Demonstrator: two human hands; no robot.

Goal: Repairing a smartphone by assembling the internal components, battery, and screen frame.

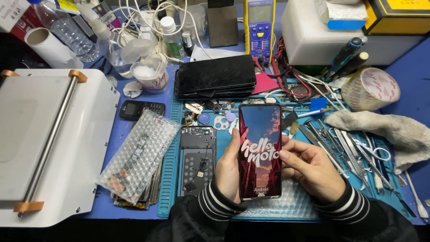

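The lit smartphone is held only at its two long edges, so it could slip out from between the fingers and drop onto the bubble wrap sheet just below them, or tip sideways onto the opened phone frame beside the left fingers or the row of metal tools beyond the right ones. The left hand cups the phone's left edge with curled fingers, thumb on the screen rim. The right hand closes on the right edge, thumb pressing the glass, both wrists low over the worktop.
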